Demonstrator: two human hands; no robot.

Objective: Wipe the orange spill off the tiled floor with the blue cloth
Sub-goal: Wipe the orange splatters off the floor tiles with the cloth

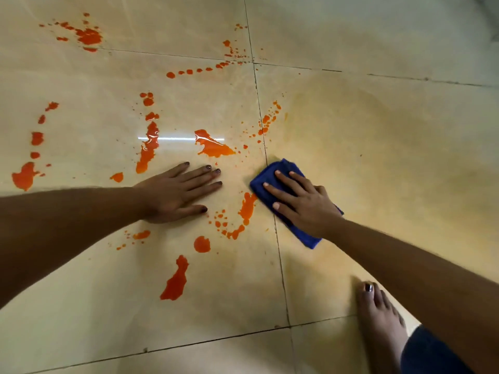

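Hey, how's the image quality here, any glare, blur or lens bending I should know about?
Head view: a bright white glare streak reflects off the glossy floor, crossing the spill; grout lines bow, showing wide-angle distortion; the top right corner darkens; soft shadows lie beside both arms; left hand, right hand and cloth look reasonably sharp.

Both arms reach forward; left hand [175,193] lies flat, right hand [302,203] presses down, fingers spread.

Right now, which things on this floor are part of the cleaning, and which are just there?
Part of the job:
- blue cloth, pressed flat under the right hand
- orange spill
- tiled floor

Just there:
- left hand, flat on the tile
- bare foot
- light reflection
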